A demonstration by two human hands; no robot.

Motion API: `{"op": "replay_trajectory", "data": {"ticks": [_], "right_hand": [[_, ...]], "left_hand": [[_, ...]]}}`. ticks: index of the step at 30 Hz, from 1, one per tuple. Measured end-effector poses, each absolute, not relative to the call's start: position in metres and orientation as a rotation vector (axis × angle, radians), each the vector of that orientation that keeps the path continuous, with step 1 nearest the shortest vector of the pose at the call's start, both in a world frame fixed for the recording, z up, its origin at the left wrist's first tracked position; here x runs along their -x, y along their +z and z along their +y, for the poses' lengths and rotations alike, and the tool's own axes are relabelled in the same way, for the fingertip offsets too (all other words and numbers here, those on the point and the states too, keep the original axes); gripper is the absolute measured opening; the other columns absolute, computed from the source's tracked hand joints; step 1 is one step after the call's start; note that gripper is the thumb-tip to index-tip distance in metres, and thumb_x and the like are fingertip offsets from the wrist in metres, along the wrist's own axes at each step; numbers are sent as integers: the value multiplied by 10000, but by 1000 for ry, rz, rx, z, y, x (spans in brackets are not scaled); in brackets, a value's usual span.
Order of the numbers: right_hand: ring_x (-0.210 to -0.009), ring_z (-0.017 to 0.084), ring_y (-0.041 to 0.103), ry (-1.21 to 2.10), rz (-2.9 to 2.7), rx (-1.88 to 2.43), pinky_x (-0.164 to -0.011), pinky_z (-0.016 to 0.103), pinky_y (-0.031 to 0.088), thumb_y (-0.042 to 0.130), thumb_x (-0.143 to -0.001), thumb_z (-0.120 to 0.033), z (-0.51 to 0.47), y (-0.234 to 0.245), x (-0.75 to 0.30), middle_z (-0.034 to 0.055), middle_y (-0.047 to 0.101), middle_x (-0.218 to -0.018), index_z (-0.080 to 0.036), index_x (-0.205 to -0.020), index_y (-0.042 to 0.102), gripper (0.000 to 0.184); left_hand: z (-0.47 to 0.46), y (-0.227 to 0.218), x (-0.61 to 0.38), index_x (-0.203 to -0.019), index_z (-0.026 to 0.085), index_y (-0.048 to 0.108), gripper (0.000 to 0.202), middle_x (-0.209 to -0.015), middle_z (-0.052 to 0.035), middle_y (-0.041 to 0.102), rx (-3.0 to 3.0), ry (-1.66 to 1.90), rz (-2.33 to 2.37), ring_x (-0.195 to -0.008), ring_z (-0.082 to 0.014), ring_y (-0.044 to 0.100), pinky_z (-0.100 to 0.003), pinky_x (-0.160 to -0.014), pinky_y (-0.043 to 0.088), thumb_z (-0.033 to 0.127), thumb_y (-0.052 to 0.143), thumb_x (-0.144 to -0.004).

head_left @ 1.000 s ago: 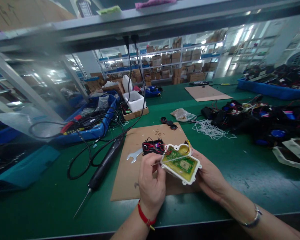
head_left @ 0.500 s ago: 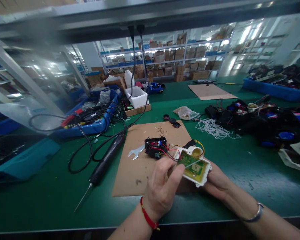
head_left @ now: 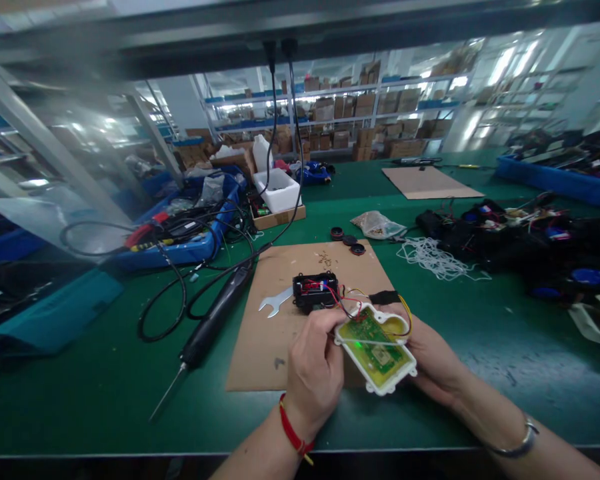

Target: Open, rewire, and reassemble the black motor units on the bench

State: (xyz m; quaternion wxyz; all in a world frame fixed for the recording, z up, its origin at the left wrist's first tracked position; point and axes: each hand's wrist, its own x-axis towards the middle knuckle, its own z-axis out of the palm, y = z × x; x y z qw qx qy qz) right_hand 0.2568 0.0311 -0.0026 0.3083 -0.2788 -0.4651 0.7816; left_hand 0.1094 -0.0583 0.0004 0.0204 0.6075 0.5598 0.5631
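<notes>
Left hand (head_left: 314, 373) and right hand (head_left: 433, 360) hold a white-framed green circuit board (head_left: 375, 350) above a cardboard sheet (head_left: 275, 347). Fingers closed on the board's edges, right ones partly hidden beneath it. Red and black wires (head_left: 347, 303) run from board to a black box (head_left: 315, 292) on the cardboard. Open-end wrench (head_left: 275, 301) lies just left of the box; electric screwdriver (head_left: 215, 327) rests on the green tabletop (head_left: 480, 373) beside the cardboard.

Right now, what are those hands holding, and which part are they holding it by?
A white plastic casing with a green circuit board inside. The left hand grips its left edge; the right hand cradles its right side from below.
</notes>
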Motion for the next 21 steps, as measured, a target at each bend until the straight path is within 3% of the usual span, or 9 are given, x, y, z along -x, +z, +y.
{"op": "replay_trajectory", "data": {"ticks": [4,9,13,17,19,21], "right_hand": [[-685,147,617,1824,-1389,872,-649,262,497,693,-783,-445,42,-3,-269,7,655,-774,-206,-838,595,264],[-1020,217,574,1314,-1776,801,-869,324,454,635,-837,-401,41,0,-290,61,629,-989,-211,-780,587,204],[-1133,241,526,1576,-1706,723,-946,366,414,630,-841,-366,40,4,-293,72,612,-1113,-210,-744,564,195],[-938,236,609,2163,-1239,747,-850,409,458,619,-821,-368,49,1,-284,54,660,-987,-215,-769,546,177],[-882,226,607,2204,-1188,801,-840,409,454,603,-827,-388,53,1,-281,48,666,-916,-210,-772,571,189],[-897,219,588,2013,-1352,845,-853,381,437,609,-825,-420,56,5,-280,50,656,-924,-200,-765,607,228]], "left_hand": [[-66,-1,-103,-986,225,581,278,-905,8,655,-1765,1604,1713,-831,-129,619,-229,-760,455,27,436,-854],[-66,-2,-103,-866,204,582,157,-779,21,629,-1473,1473,1663,-706,-121,596,-211,-651,450,116,453,-885],[-57,-3,-102,-839,182,536,103,-780,-1,616,-1293,1437,1574,-709,-127,595,-213,-642,469,155,443,-873],[-50,-2,-104,-821,171,497,83,-739,-23,623,-1215,1379,1520,-687,-143,618,-238,-636,498,155,422,-853],[-52,-1,-106,-833,172,512,89,-768,-32,637,-1229,1361,1531,-719,-153,629,-253,-663,503,161,428,-861],[-57,0,-108,-847,177,545,90,-813,-32,644,-1275,1358,1575,-769,-162,624,-265,-707,491,174,458,-869]]}}
